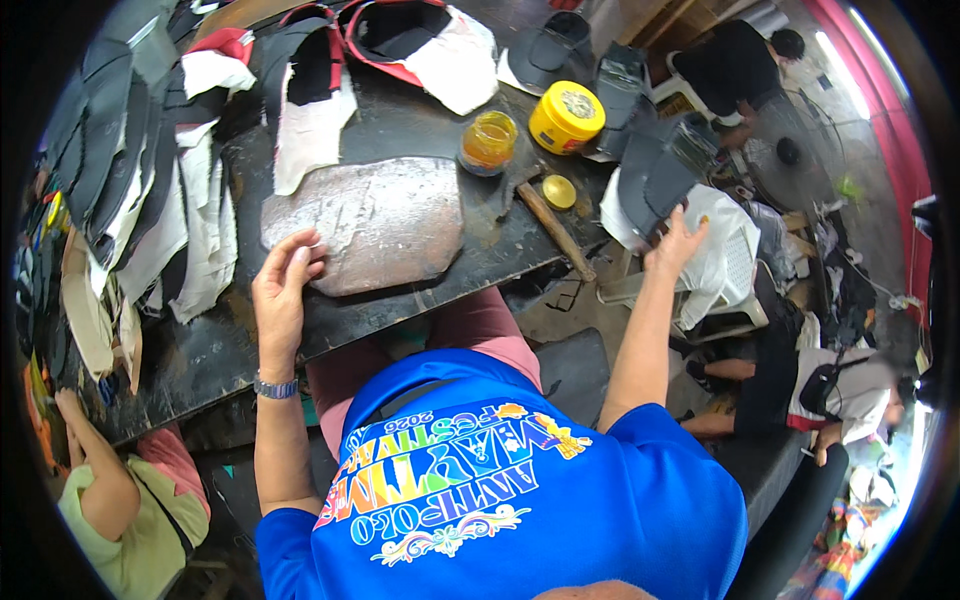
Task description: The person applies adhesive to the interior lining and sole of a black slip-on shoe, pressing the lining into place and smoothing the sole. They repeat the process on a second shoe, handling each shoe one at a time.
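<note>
My right hand (678, 242) grips the lower end of a black shoe upper (655, 180) with white lining, at the right end of the table. My left hand (285, 285) is raised near the left edge of a worn, whitish-brown board (385, 225), its fingers loosely curved and nothing in them. Beyond the board are a glass jar of amber liquid (487, 145) and a yellow tub (567, 118). A hammer (555, 230) with a wooden handle lies right of the board, beside a round gold-coloured lid (559, 192).
Several black-and-white shoe uppers (125, 170) are heaped on the left of the dark table (225, 355). Red-edged uppers (425, 50) lie at the back. A white plastic stool (725, 265) stands to the right. Other people (120, 510) sit nearby on both sides.
</note>
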Demonstrator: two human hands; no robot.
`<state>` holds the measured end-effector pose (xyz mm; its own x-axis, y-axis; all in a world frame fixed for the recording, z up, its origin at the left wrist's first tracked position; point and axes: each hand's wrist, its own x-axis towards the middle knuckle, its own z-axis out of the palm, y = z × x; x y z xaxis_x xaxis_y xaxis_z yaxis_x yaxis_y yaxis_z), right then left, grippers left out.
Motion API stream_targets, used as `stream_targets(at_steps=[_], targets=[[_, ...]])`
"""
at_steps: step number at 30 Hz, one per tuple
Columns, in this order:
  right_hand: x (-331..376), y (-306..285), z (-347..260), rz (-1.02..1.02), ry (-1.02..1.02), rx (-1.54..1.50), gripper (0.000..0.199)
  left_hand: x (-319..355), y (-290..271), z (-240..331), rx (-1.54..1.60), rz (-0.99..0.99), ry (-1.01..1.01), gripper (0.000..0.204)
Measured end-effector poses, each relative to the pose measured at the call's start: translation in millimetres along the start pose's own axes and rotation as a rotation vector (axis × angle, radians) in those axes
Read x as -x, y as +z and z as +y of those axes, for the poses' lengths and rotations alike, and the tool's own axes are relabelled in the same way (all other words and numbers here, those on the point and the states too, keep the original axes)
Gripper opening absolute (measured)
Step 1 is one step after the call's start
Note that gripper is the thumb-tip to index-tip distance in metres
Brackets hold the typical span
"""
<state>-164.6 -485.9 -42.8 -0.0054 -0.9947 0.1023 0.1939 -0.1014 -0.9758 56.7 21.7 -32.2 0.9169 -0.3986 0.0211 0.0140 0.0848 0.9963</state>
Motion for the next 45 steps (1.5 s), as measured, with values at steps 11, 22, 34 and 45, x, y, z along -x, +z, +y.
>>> stream_targets(at_steps=[11,22,34,45], targets=[[39,-1,3,-0.019,0.059,-0.079,0.08,-1,-18,-24,0.044,0.053,0.002,0.027],[39,18,-41,0.029,-0.559,-0.038,0.077,27,-4,-28,-0.111,0.047,0.111,0.029],[41,176,-126,-0.867,-0.632,0.133,0.071,29,2,-26,-0.038,0.079,0.117,0.023],[89,374,-43,-0.894,-0.859,0.859,0.082,28,3,-24,0.039,0.073,0.123,0.021]])
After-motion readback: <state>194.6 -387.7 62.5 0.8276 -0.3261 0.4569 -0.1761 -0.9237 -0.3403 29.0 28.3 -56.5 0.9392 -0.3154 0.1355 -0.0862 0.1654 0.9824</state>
